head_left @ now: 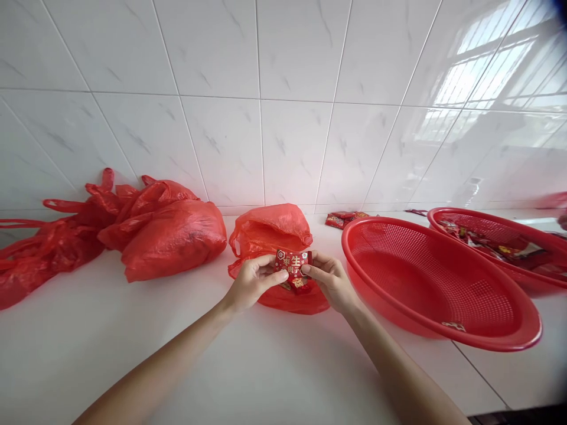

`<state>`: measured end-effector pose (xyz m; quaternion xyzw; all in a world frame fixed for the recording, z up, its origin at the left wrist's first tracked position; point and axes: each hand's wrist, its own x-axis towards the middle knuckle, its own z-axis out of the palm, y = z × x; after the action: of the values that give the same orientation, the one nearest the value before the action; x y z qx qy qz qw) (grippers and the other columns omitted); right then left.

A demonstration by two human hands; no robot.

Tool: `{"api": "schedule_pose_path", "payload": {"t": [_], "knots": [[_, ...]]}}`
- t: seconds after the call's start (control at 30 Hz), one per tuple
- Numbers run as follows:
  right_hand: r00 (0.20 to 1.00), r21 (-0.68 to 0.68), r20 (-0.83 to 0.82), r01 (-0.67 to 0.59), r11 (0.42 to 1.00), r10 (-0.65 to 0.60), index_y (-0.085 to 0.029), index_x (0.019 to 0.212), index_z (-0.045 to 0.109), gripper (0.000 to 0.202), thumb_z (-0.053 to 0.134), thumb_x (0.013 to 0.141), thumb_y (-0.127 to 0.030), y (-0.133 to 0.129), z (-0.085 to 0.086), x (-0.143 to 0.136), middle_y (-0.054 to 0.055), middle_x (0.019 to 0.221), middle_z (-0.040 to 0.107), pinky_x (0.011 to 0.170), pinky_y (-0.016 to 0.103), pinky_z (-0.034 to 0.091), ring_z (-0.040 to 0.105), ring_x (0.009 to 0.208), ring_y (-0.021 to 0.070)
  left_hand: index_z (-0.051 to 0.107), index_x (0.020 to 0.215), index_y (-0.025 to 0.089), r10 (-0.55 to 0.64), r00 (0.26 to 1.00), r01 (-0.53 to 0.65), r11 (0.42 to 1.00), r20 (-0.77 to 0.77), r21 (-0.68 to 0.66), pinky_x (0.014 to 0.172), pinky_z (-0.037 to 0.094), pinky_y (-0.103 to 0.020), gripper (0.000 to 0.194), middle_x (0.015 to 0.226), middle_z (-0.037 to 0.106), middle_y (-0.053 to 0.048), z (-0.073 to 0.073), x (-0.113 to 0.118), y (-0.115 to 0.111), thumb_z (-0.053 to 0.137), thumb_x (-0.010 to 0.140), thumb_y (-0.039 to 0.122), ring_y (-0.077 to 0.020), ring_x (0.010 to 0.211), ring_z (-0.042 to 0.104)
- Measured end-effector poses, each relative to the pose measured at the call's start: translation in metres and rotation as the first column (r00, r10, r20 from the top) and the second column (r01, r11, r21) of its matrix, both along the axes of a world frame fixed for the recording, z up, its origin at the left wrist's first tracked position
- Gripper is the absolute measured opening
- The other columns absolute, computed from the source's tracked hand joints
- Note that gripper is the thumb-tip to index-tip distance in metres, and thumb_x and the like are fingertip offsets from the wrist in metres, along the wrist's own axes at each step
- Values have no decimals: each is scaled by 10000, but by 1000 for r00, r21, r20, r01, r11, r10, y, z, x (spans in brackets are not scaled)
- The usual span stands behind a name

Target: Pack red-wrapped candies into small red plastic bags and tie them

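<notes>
Along the tiled wall [212, 147], on the counter [212, 366], tied bags [172, 242] are placed at the left. An open bag [272, 230] is set in the middle. To its right a basket [425, 283] is seen, with a second basket [527, 283] beyond. Packets [341, 219] are laid behind the nearer basket.

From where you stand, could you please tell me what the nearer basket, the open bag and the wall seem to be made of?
Nearer basket: probably glossy molded plastic, judging by its smooth, shiny rim and perforated sides.
Open bag: likely thin plastic film, being crinkled and slightly see-through.
Wall: glazed tile, seemingly ceramic, with grout lines and window reflections.
</notes>
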<state>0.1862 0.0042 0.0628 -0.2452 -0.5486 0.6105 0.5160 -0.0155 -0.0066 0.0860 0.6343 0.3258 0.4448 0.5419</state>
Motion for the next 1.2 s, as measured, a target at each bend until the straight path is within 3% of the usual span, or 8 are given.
{"api": "schedule_pose_path", "payload": {"t": [0.23,0.47,0.63,0.77,1.0,1.1,1.2], "knots": [[996,30,91,-14,999,12,-191,972,693,184,725,844,-320,-4,1,-1,32,892,692,710,280,482,605,777,155,692,849,138,105,994,-104,995,34,-5,738,487,-268,248,836,662,-38,-1,0,0,646,892,378,-155,793,580],[999,71,4,42,997,-43,-183,793,640,173,673,894,-319,-4,2,-2,-11,741,614,650,243,417,516,673,106,701,770,137,121,990,-119,992,68,-27,708,430,-256,248,740,606,-15,-2,0,0,682,871,363,-127,734,514],[997,60,-69,21,998,-17,-185,756,620,176,683,891,-279,-5,3,-4,-21,707,589,641,238,384,484,656,100,684,713,137,96,986,-88,994,139,-63,712,415,-264,267,710,570,-7,-5,2,0,684,873,350,-123,727,493],[996,42,-93,21,999,-17,-190,775,630,156,685,890,-278,-7,3,-5,-17,723,597,646,237,386,488,663,100,721,783,145,93,984,-82,994,151,-78,743,438,-267,228,772,629,-22,-5,2,-1,686,872,352,-132,760,529],[985,52,-84,156,986,-151,-194,812,667,150,689,884,-324,-2,2,-2,-13,745,608,653,240,425,494,657,102,744,952,159,19,1000,-19,999,9,-39,852,489,-307,257,887,692,-55,-1,1,-4,660,883,392,-179,866,602],[980,59,-73,192,980,-188,-197,828,663,165,682,887,-350,-2,4,-2,-17,751,600,640,230,433,494,659,100,745,865,149,29,998,-29,1000,-60,1,823,503,-295,271,820,683,-49,-1,2,-5,651,884,403,-182,836,610],[988,78,12,151,985,-153,-202,875,651,203,658,895,-404,-5,8,-2,-2,790,622,649,256,466,537,680,124,735,817,146,72,995,-70,997,-67,38,791,510,-285,289,788,677,-41,0,3,-6,633,893,406,-178,808,613]]}}
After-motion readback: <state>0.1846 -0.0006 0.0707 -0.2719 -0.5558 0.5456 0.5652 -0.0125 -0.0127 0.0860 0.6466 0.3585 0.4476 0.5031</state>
